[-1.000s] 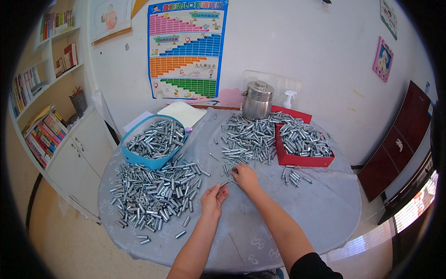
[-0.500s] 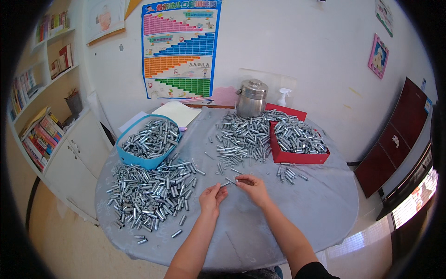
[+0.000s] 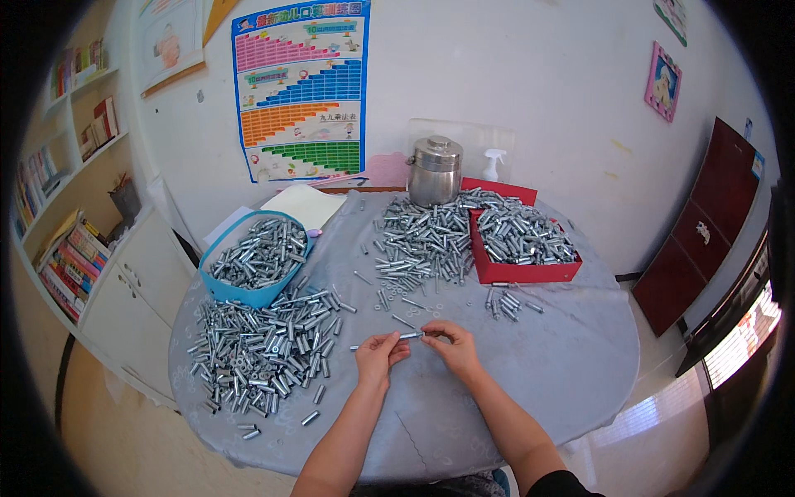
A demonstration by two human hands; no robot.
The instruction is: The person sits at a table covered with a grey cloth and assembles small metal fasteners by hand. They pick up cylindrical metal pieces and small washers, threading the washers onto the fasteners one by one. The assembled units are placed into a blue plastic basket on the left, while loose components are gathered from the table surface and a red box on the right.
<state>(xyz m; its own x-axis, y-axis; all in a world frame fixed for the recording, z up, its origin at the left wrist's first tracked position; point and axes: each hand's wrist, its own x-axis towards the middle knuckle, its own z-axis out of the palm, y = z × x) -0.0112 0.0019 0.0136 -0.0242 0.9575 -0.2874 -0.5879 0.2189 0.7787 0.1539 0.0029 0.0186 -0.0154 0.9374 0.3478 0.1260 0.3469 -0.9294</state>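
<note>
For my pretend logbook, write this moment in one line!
left hand: holds metal bolt; right hand: pinches bolt's right end; blue bin, red box: heaped with fasteners

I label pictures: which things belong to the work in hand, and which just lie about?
Likely involved:
slender silvery metal piece in left hand and right hand;
piled silvery metal cylinders;
open blue rounded tub;
open red rectangular box.

Likely lying about:
silvery lidded metal pot;
white spray bottle.

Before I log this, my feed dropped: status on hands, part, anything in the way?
Left hand gripping metal part; right hand at its right end. Part spans both hands. Loose pin just beyond; no obstruction seen between hands.
</note>
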